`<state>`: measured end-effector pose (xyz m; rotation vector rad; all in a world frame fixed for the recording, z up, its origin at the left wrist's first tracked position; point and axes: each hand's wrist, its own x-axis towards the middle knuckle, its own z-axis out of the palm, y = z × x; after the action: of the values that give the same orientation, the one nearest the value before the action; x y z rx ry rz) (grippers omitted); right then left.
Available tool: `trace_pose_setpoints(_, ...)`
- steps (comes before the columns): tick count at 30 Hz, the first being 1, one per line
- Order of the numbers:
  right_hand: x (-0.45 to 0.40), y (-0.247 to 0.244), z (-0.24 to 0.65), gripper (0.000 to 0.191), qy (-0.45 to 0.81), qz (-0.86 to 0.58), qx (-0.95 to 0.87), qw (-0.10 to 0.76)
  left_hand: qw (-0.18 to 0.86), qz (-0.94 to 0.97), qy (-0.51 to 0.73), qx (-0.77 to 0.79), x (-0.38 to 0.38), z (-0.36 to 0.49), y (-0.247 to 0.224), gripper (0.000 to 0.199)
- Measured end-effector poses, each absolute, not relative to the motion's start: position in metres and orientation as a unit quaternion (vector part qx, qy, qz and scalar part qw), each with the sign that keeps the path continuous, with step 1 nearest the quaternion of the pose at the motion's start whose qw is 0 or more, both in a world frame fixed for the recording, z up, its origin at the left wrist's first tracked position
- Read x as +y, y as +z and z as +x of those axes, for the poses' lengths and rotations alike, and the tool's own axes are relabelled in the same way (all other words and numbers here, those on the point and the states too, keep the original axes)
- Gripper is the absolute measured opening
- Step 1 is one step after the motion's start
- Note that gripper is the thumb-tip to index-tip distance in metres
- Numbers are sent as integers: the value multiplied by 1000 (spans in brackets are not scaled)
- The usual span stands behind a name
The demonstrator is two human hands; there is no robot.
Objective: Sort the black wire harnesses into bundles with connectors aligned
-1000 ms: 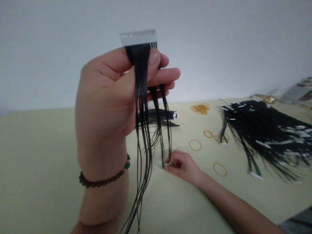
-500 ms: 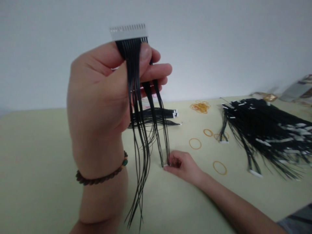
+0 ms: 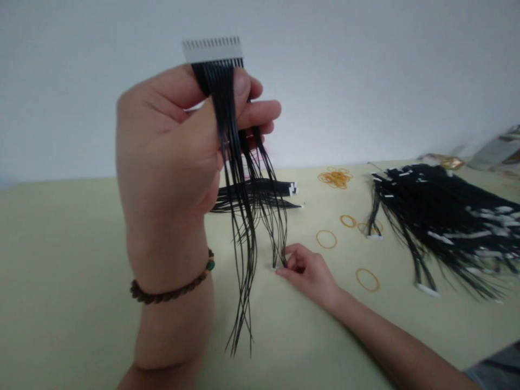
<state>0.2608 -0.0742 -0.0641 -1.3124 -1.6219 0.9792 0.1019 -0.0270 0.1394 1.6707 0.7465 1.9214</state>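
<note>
My left hand (image 3: 174, 146) is raised in front of the wall, its thumb and fingers closed around a wire harness (image 3: 229, 108) just below its wide white connector (image 3: 213, 50). Black wires hang from it in separate strands, some with loose ends dangling above the table. My right hand (image 3: 311, 272), low over the table, pinches the lower end of other strands at a small white connector (image 3: 274, 268), partly hidden by the fingertips.
Behind the hanging wires lie bundled black harnesses (image 3: 280, 188). A large pile of black wire harnesses (image 3: 442, 200) with white connectors covers the right side. Rubber bands (image 3: 335, 177) lie heaped at the back, with several single ones (image 3: 326, 239) nearer. A plastic bag (image 3: 498, 149) sits far right.
My left hand has shifted slightly, and the loose wire ends have swung right and up. My right hand has risen a little with the small connector, and its strands now bow slackly.
</note>
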Motion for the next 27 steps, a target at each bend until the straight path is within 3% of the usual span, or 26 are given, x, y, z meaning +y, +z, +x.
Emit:
trace_pose_setpoints(7, -71, -64, 262, 21, 459, -499, -607, 415, 261, 597, 718, 243, -19, 100, 138, 10)
trace_pose_setpoints(18, -76, -58, 258, 7, 370, -495, -704, 350, 327, 612, 687, 218, -13, 102, 133, 10)
trace_pose_setpoints(22, -75, -61, 252, 12, 381, -464, -706, 376, 332, 643, 640, 258, -15, 103, 133, 15)
trace_pose_setpoints(27, -78, -40, 247, 4, 440, -416, -673, 424, 370, 661, 604, 249, -15, 104, 131, 20)
